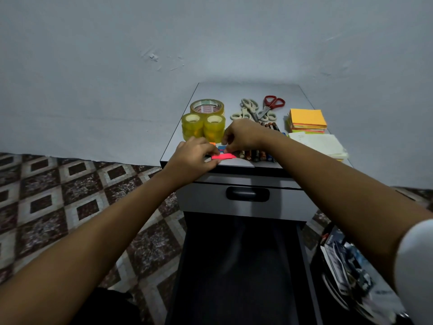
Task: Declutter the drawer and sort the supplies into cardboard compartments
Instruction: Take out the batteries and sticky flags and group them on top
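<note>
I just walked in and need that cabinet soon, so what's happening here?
A person is sorting supplies on the cabinet top. The left hand and right hand both pinch a pink strip at the front edge, beside a row of batteries. Tape rolls, scissors and sticky notes lie grouped behind. The drawer below stands pulled out and looks dark. No cardboard compartments show.

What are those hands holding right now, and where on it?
A pink strip on the cabinet top: the left hand pinches its left end, the right hand its far edge.
</note>
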### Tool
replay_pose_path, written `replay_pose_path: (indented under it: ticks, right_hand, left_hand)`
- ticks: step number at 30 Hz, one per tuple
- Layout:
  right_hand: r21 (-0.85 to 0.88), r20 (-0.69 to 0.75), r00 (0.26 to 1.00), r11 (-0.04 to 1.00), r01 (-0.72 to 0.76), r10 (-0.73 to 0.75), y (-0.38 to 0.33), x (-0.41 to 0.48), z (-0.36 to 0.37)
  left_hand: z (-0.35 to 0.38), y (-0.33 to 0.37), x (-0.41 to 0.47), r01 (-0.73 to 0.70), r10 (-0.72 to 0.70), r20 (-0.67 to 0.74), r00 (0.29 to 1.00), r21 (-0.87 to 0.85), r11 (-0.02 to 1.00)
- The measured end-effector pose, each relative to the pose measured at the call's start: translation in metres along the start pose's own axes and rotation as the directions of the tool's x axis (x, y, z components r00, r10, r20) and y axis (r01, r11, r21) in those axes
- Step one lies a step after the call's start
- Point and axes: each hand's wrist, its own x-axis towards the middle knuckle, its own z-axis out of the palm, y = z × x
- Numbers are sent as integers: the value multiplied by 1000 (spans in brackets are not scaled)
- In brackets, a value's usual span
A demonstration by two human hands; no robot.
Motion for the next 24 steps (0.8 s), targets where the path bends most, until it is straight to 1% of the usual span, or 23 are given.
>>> replay_pose_path:
  ticks: [6, 10, 16, 20, 24]
  right_hand:
    - [-10, -15, 1000, 1000, 19, -19, -6, 0, 1]
    - [-16, -29, 1000, 1000, 8, -8, -5, 1, 2]
    - [-3, -43, 999, 1000, 4, -4, -2, 1, 3]
    - [60, -101, 995, 998, 15, -9, 0, -8, -1]
    - [124, -188, 982, 992, 26, -2, -3, -33, -8]
  left_hand:
    - [1, 5, 3, 7, -7, 23, 1000, 4, 1000]
    - [2, 7, 6, -2, 2, 31, 1000, 17, 1000]
    - [3, 7, 10, 20, -21, 41, 999, 32, 999]
    - [1, 9, 9, 28, -28, 34, 999, 3, 1000]
    - [-2, 12, 2, 13, -13, -11, 1000, -30, 999]
